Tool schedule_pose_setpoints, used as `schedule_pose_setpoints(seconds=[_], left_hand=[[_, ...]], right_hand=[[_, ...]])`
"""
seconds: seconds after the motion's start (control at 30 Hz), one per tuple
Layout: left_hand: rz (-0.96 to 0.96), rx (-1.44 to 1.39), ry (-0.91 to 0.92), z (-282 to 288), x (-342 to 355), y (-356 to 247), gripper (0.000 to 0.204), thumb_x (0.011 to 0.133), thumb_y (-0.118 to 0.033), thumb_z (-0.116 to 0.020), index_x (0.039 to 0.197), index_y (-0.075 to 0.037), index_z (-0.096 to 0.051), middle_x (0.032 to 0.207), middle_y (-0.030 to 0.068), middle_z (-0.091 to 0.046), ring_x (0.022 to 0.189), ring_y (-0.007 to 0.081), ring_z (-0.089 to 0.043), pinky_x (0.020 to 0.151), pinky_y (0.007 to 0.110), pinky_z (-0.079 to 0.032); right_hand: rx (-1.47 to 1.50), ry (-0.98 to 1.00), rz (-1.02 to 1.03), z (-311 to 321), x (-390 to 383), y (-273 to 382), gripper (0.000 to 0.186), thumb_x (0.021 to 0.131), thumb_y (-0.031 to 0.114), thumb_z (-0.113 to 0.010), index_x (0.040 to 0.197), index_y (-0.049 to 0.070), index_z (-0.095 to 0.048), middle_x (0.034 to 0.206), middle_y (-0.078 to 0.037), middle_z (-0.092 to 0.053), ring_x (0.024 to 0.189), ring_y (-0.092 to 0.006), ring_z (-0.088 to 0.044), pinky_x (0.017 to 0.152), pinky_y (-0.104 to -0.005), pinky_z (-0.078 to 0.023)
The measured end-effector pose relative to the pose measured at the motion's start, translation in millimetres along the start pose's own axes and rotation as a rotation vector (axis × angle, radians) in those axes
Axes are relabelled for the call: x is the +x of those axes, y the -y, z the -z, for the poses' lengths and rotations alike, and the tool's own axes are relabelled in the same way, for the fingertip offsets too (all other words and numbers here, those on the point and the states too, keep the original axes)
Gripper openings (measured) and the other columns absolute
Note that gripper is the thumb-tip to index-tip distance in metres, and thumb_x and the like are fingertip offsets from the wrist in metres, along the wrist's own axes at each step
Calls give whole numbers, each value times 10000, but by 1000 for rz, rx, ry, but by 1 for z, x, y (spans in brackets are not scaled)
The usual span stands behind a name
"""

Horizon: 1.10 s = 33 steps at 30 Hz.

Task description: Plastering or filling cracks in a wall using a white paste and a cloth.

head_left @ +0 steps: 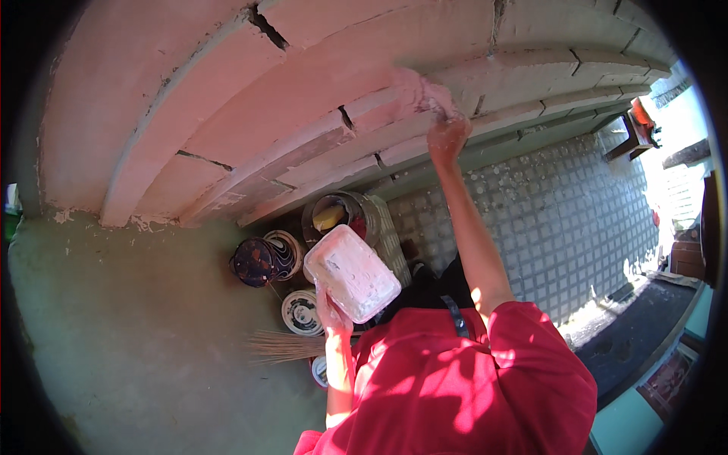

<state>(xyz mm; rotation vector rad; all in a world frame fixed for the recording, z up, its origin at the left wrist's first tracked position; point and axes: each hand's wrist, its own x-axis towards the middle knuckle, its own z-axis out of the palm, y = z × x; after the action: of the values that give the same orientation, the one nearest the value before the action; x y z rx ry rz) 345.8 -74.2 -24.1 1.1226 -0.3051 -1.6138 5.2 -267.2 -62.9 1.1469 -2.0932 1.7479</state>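
Red shirt (447,371) foremost, the left hand (332,317) grips a white-smeared tray (353,273). Right hand (447,136), its grip unclear, appears to coat the wall (311,95); the next stroke calls for even pressure.

Right arm (479,235) extends forward, right hand (448,136) curled; left hand (332,315) grips closer in.

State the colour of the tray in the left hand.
The tray looks pale pinkish white, best seen in the head view.

The short-sleeved cloth shirt (455,379) is bright red, and the rectangular tray (378,305) is pinkish white. The grey tiled floor (561,220) has squares with pale lines.
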Motion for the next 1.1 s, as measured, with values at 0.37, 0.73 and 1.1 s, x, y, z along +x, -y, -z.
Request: schedule_pose_setpoints(seconds=[0.37,0.73,1.1], left_hand=[[3,-23,3,10,0,1,452,946,-307,-431,1319,-56,-392,1285,78,-490,1170,225,-479,1014,383,-367],[-26,16,-44,4,-6,-1,468,944,-317,-433,1334,-64,-378,1302,76,-477,1179,228,-473,1020,383,-362],[-14,-2,-26,3,-9,-5,466,944,-319,-436,1329,-62,-384,1291,68,-484,1182,223,-467,1021,378,-355]], right_hand=[[481,193,206,10,-12,73,158,836,10,-519,934,-4,-642,816,-155,-655,736,-267,-654,684,-311,-501],[468,-186,51,20,-22,26,191,817,-26,-517,956,-8,-648,826,-165,-651,739,-275,-646,652,-318,-483],[122,-215,45,40,8,8,183,820,-13,-517,937,-1,-658,828,-167,-654,739,-276,-645,677,-330,-480]])
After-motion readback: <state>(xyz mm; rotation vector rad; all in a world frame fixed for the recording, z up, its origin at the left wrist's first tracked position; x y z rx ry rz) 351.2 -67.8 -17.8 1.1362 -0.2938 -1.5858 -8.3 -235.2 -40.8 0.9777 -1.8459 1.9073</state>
